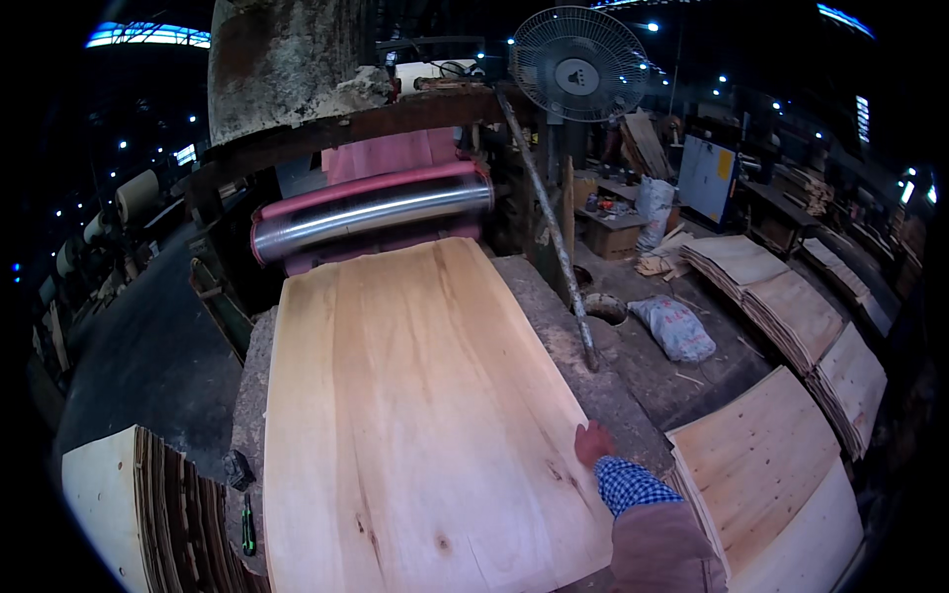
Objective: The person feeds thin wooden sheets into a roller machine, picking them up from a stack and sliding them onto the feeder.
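A wide pale wood veneer sheet (425,395) with brown grain streaks and a few knots lies on a rough worktable (255,381). Its far end reaches the machine's rollers, a shiny metal roller (376,217) with a pink-coated one behind it. At the sheet's right edge, my right hand (593,445) has its fingers closed on the border. A checked blue cuff and a brown sleeve cover that arm. My left hand is out of the picture.
Veneer stacks stand at the lower left (148,494) and right (761,465). A utility knife (248,524) and a dark lump (237,469) lie left of the sheet. A metal pole (549,222) leans beside the rollers, under a fan (578,69). A white sack (674,328) sits on the floor.
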`<state>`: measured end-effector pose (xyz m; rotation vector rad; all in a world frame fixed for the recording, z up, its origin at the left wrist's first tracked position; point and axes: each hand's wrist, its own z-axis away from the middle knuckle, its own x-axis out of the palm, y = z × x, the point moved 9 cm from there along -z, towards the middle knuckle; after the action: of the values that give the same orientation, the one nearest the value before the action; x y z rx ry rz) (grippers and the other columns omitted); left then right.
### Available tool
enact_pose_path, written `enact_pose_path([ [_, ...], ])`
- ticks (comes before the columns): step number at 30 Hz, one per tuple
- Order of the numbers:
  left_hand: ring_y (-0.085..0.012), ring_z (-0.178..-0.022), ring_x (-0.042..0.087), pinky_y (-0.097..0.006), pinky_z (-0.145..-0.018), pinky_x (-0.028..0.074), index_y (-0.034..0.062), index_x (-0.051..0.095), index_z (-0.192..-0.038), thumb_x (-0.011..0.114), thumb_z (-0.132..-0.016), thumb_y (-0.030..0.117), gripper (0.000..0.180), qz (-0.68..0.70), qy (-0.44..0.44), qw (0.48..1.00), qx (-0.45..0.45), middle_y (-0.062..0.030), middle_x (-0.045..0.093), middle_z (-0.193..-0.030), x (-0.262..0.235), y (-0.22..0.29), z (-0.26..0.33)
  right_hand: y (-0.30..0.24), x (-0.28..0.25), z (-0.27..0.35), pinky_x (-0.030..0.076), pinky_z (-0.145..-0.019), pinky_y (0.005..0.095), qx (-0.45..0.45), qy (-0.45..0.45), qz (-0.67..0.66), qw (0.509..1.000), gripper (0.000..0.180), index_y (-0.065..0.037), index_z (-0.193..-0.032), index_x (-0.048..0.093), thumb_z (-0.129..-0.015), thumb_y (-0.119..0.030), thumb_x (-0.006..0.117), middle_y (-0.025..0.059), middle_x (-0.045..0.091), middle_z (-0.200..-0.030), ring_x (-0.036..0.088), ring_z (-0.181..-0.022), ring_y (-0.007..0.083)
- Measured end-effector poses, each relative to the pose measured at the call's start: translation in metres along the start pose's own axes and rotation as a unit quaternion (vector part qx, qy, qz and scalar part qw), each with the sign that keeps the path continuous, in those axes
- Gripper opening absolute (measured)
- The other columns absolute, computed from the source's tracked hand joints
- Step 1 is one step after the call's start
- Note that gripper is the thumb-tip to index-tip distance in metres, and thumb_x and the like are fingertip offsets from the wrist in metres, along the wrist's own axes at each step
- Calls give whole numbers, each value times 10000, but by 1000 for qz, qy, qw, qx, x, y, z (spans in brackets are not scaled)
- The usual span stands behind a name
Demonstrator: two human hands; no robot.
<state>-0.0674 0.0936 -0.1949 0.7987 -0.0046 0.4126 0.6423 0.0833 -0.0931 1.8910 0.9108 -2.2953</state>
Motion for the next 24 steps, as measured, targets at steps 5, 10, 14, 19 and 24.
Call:
enact_pose_path([
  [5,-162,-606,463,-413,-691,496,110,519,-793,534,-937,349,280,-7,15,1000,1,-19,455,-639,-11,-6,-12,-3,0,1,414,-962,497,4,-6,8,1000,461,6,-1194,456,-951,-379,385,287,513,-1196,514,-1107,431],
  [10,-150,-539,405,-406,-643,483,124,496,-766,534,-939,327,270,2,30,999,15,-9,396,-583,-6,-3,-11,1,2,-2,415,-961,494,0,-2,-10,1000,460,7,-1187,462,-948,-380,388,287,514,-1192,515,-1105,427],
  [14,-139,-528,405,-389,-622,483,136,504,-763,529,-943,321,259,3,39,999,14,0,396,-567,-5,-1,-6,0,3,-4,412,-962,493,-9,-3,-3,1000,465,12,-1182,471,-947,-381,387,286,518,-1185,513,-1106,428],
  [19,-130,-509,401,-351,-561,473,141,498,-739,525,-946,327,279,8,25,999,23,11,388,-545,-10,-7,-19,1,3,-2,409,-963,496,4,1,-11,1000,470,-6,-1181,476,-937,-400,394,272,516,-1199,501,-1126,419],
  [24,-126,-505,402,-346,-548,477,137,511,-749,522,-947,333,279,5,26,1000,15,12,399,-550,-11,-8,-19,5,7,-6,409,-963,496,3,0,1,1000,462,-27,-1185,477,-935,-406,396,256,508,-1218,489,-1143,414],
])
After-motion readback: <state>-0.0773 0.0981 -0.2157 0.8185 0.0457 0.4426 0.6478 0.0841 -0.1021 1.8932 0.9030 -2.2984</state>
